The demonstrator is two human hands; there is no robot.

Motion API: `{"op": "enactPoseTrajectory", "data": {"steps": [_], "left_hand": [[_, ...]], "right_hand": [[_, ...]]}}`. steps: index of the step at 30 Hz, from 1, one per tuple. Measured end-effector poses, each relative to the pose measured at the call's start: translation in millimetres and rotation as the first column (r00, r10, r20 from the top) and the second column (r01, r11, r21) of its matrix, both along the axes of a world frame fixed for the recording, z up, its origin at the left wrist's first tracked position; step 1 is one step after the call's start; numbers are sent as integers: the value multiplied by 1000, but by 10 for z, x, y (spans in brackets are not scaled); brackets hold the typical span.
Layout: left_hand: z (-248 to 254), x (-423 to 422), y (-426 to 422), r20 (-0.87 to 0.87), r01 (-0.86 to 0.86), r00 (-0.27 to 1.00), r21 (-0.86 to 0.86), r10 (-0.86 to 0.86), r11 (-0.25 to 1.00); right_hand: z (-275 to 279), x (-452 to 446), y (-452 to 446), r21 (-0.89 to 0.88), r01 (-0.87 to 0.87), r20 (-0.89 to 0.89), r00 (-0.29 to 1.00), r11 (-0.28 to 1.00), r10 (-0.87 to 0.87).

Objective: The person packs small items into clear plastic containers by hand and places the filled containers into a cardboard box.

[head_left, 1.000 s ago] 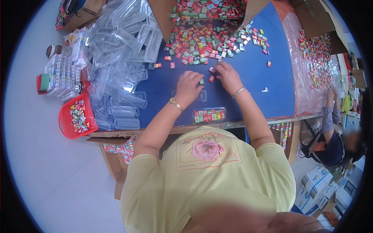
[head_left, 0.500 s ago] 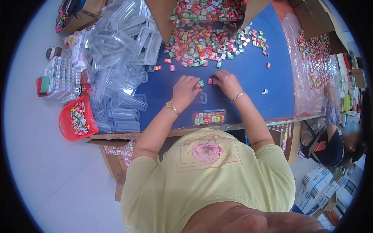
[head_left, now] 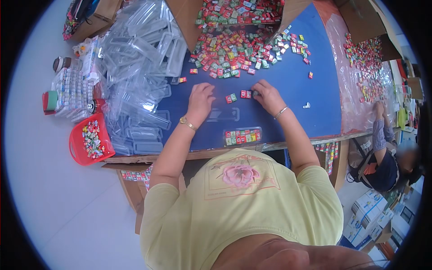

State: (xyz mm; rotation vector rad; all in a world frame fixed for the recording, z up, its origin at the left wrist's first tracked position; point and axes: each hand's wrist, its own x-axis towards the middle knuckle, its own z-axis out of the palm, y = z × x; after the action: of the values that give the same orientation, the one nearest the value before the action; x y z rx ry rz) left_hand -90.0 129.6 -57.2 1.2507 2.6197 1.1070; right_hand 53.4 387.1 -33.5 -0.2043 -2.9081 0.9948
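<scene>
My left hand (head_left: 201, 100) is over the blue table top, its fingers curled together; whatever they hold, if anything, is hidden. Right of it lie a red and a green small box (head_left: 231, 98), side by side. Beside them is a pair of red small boxes (head_left: 245, 94). My right hand (head_left: 267, 96) pinches a small green box (head_left: 255, 93) at the right end of that pair. Nearer my body, a clear plastic tray (head_left: 243, 129) holds rows of red, green and yellow boxes. A transparent tray (head_left: 223, 114) lies between it and my left hand.
A big pile of small boxes (head_left: 229, 51) spills from a cardboard carton (head_left: 182, 22). Clear plastic containers (head_left: 144, 54) are heaped on the left. A red basket (head_left: 75, 144) holds more pieces. Another person's hand (head_left: 379, 109) is by a second pile on the right.
My left hand has let go of the red and green boxes and moved left, where a loose box lay. My right hand has brought a green box against the red pair.
</scene>
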Motion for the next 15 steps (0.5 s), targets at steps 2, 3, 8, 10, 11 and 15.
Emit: {"op": "enactPoseTrajectory", "data": {"steps": [2,3,8,10,11,15], "left_hand": [[-27,104,43,-3,15,1000,10,-15,1000],[-66,132,57,2,49,999,-15,-49,999],[118,248,104,59,62,997,-122,-55,991],[150,271,101,112,69,992,-112,-56,991],[132,280,111,111,73,992,-114,-60,991],[89,277,215,102,114,989,-97,-104,989]], "right_hand": [[-23,-7,-54,-62,-5,6,1000,998,6],[-26,-14,-72,-124,-12,7,1000,992,13],[7,-162,58,-51,0,-47,999,999,-2],[-44,-317,154,136,87,-144,987,987,-68],[-74,-381,165,135,92,-145,987,987,-72],[-100,-473,173,303,50,-135,991,952,-9]]}}
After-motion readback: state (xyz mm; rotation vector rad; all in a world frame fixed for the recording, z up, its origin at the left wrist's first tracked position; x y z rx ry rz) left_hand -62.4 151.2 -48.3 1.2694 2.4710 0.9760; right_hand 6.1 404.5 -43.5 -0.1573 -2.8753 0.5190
